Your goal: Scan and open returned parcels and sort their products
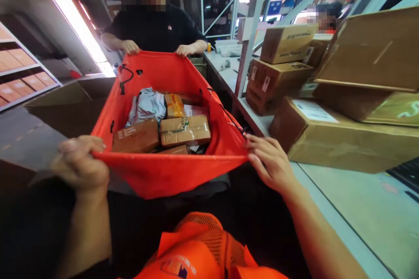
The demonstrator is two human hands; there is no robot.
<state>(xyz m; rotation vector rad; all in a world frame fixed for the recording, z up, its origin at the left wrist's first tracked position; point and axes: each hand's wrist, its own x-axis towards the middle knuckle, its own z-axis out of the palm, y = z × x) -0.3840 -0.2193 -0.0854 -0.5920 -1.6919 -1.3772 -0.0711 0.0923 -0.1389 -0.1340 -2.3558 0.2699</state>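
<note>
A large orange fabric bag (170,174) is stretched out in front of me, open at the top. My left hand (81,165) is closed on its near left corner. My right hand (268,161) pinches the near right corner. Across from me a person in a black shirt grips the far rim, one hand (130,46) on the left and the other hand (185,49) on the right. Inside the bag lie several taped cardboard parcels (185,130) and a grey plastic mailer (147,105).
A grey workbench (360,200) runs along the right, stacked with cardboard boxes (330,135). A metal rack post (250,26) rises behind them. Shelves with boxes (19,74) stand at the left. A flattened carton (65,104) lies left of the bag. Another person is partly visible at the far right.
</note>
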